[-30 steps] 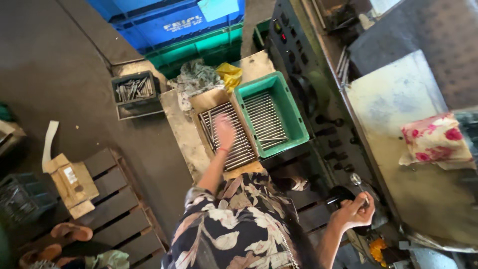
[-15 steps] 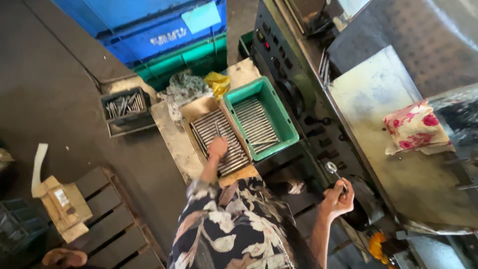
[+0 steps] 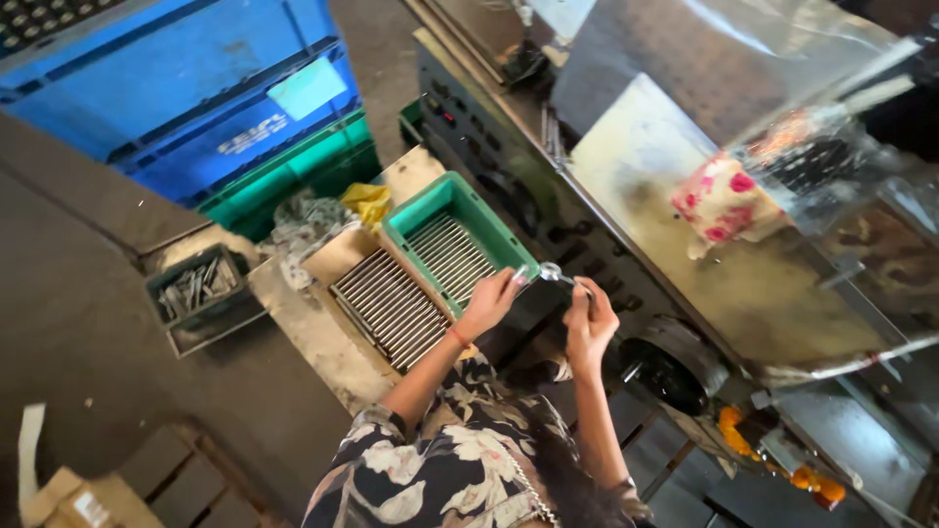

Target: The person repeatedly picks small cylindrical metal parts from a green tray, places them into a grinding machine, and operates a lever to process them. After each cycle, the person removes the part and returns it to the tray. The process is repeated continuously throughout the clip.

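Both hands raised over the green tray (image 3: pixel 406 227), left hand (image 3: pixel 489 301) and right hand (image 3: pixel 589 321) pinching a short metal rod (image 3: pixel 551 274) by fingertips; liable to slip, dropping beside the machine (image 3: pixel 685 264).

dark concrete floor (image 3: pixel 88 332), stacked blue crates (image 3: pixel 186 88), wooden pallet (image 3: pixel 176 479), grey machine bench (image 3: pixel 685 196) in daylight

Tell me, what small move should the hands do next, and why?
Probably finish passing the metal rod into the right hand. The left hand holds one end above the green tray, and both hands meet beside the machine.
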### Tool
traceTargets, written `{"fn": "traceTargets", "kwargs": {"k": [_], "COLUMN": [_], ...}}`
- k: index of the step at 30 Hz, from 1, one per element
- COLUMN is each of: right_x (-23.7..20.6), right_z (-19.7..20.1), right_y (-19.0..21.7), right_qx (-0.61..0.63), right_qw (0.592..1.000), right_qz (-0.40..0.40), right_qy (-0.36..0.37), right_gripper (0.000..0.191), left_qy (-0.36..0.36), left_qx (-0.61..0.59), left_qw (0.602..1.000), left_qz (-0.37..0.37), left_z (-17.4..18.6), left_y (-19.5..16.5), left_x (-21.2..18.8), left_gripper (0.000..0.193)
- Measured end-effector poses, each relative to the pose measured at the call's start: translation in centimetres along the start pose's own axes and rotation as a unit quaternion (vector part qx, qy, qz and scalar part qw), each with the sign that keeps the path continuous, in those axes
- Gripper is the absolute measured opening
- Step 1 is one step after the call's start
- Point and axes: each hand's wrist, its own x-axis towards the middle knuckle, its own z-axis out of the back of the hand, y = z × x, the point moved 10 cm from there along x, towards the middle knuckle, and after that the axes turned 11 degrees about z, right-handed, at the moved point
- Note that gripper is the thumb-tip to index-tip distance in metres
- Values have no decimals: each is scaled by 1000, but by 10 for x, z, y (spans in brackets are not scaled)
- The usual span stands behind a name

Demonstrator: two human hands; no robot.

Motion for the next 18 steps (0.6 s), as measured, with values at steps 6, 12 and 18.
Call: {"fn": "traceTargets", "kwargs": {"k": [6,12,18], "right_x": [3,-8,-35], "right_z": [4,19,30], "right_y": [10,31,-47], "right_qx": [5,-192,217], "right_qw": [999,969,936], "right_qz": [39,153,-277], "right_qy": [-29,7,27], "right_gripper": [24,20,19], "left_qy": [194,245,161], "left_qx": [-232,-379,-123], "left_qw": [948,864,944], "left_qz": [98,222,-262], "left_z": [-43,-76,-28], "left_y": [-55,-63,-151], "left_x": [5,-9,-19], "left_gripper": [50,34,27]}}
